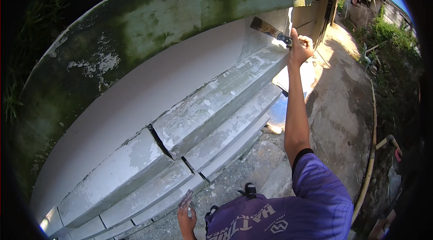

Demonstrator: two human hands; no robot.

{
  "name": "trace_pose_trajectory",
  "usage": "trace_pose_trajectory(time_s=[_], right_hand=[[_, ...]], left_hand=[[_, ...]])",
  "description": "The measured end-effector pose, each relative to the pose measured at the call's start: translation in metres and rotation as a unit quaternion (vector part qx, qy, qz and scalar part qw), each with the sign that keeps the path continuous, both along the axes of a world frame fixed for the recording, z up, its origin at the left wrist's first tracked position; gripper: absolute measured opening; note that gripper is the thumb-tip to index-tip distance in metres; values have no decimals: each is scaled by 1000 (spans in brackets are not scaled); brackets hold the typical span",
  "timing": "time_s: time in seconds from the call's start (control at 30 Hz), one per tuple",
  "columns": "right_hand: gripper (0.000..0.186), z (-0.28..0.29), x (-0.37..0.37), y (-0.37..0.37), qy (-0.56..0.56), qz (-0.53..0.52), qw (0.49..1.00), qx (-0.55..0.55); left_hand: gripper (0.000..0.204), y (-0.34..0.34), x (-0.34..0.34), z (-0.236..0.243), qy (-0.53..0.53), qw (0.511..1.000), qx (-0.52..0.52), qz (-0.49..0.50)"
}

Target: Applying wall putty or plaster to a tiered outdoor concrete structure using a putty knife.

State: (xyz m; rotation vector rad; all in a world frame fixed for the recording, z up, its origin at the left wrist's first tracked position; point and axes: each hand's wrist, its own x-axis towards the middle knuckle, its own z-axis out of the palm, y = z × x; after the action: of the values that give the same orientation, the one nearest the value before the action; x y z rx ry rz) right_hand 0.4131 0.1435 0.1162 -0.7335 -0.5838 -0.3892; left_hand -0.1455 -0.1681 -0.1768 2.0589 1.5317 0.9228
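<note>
My right arm reaches far ahead, and my right hand (300, 50) is closed on the handle of a putty knife (266, 27). Its broad, stained blade points left, by the grey patch at the far end of a white painted wall band (180, 62); whether it touches is unclear. Below the band runs a stepped concrete ledge (216, 98) with patchy white coating and dark gaps. Low in the view, my left hand (186, 220) holds a small flat piece (185, 198), greyish-pink and smeared, its kind unclear, near the lowest step.
Above the white band curves a mossy green wall top (153, 21) with peeling paint and dry leaves. A blue and white container (278, 110) stands past the ledge, beside my right forearm. A concrete path (340, 100) runs along the right, edged by a long pipe (372, 150) and plants.
</note>
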Motion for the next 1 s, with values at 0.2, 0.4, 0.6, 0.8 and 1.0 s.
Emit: trace_pose_trajectory(time_s=[0.2,0.4,0.6,0.8,1.0], right_hand=[[34,19,5,-5,-8,109,994,7],[21,17,10,-20,-44,284,950,-125],[26,15,10,-37,-26,404,891,-206],[50,16,36,-46,-87,355,916,-164],[51,11,15,-37,-99,361,921,-104]], left_hand=[[45,7,-8,-11,72,997,-43,-5],[35,15,1,-23,79,995,55,9],[33,14,12,-8,94,995,35,-1],[46,29,24,11,60,998,9,0],[46,46,64,22,72,997,9,-21]])
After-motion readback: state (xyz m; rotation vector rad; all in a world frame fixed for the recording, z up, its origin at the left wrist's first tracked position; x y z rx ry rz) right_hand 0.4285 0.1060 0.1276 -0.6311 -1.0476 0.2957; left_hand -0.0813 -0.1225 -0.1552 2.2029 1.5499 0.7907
